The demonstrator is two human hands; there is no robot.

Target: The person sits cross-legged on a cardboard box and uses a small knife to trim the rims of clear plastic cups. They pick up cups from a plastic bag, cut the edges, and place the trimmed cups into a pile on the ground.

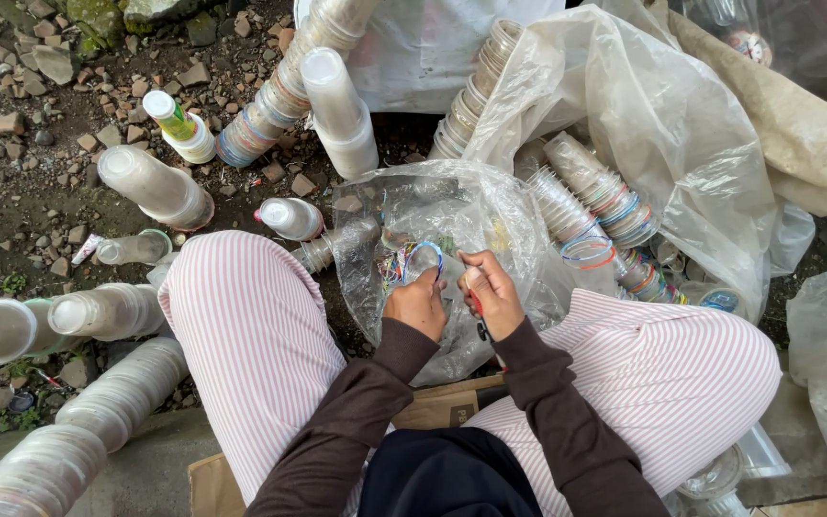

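My left hand [417, 303] grips a clear plastic cup [421, 262] with a coloured rim, held over an open clear plastic bag [514, 225] between my knees. My right hand [492, 291] is closed around a small red-handled tool [477, 308], right beside the cup. Both hands nearly touch. The bag holds loose bits of coloured plastic rim; its bottom is hidden by my hands. Brown sleeves cover both arms.
Tall stacks of clear plastic cups [155, 187] stand and lie on stony ground at left and ahead. A big translucent bag [681, 124] at right holds more cup stacks [600, 191]. My striped-trousered knees [241, 316] frame the work. Cardboard [447, 402] lies under me.
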